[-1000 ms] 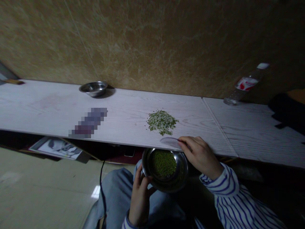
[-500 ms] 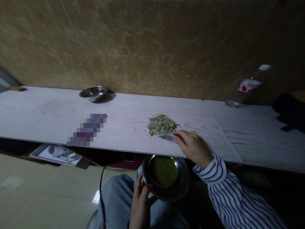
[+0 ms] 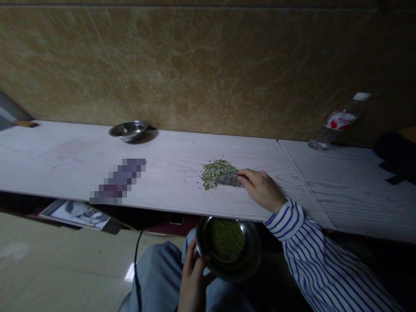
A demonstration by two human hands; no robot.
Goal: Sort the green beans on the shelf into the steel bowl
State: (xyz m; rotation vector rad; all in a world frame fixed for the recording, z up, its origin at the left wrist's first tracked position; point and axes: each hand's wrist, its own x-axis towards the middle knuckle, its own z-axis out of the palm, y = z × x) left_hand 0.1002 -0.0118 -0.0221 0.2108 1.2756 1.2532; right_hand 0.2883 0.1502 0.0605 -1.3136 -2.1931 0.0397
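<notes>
My left hand (image 3: 194, 277) grips the left rim of a metal bowl (image 3: 253, 255), held at my lap just below the table edge. Inside the bowl lie many small green beans (image 3: 227, 239), likely mung beans. Over the table, my right hand (image 3: 261, 187) pinches the right end of a thin, flat, greyish see-through piece (image 3: 229, 180); its exact kind is unclear. This piece stands at the front right side of a spread pile of green beans and white grains (image 3: 212, 171), hiding part of it.
A second metal bowl (image 3: 129, 131) sits near the wall. Left of the pile lies a pixelated flat item (image 3: 118, 182). A plastic bottle (image 3: 339, 121) and a dark object (image 3: 394, 156) are at the right. The table's front edge (image 3: 182, 211) runs above my knees.
My right hand has moved slightly away from me, bringing the grey piece farther over the pile's front right part. The view has tilted up a little. The left hand still holds the bowl.
</notes>
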